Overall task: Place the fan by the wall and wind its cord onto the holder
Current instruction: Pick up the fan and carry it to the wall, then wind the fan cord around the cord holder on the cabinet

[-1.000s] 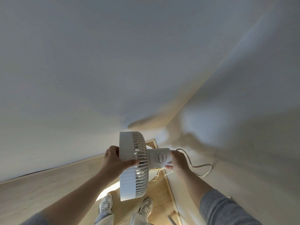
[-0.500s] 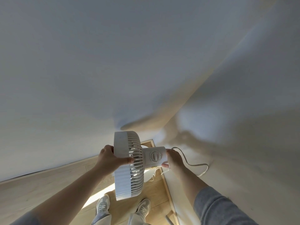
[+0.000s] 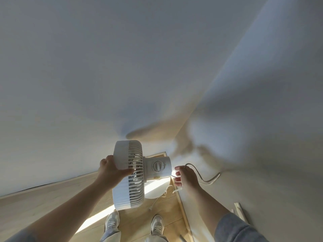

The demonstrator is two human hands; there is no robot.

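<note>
Fan (image 3: 135,186) in left hand (image 3: 109,170), cord (image 3: 201,179) in right hand (image 3: 187,177), walls (image 3: 262,119) ahead, shoes (image 3: 111,223) below

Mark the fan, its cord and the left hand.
fan (image 3: 121,152), head view: white outer ring of the housing.
cord (image 3: 208,183), head view: loop hanging beside the right hand (image 3: 186,177).
left hand (image 3: 110,169), head view: back of the hand, gripping the fan.
</note>
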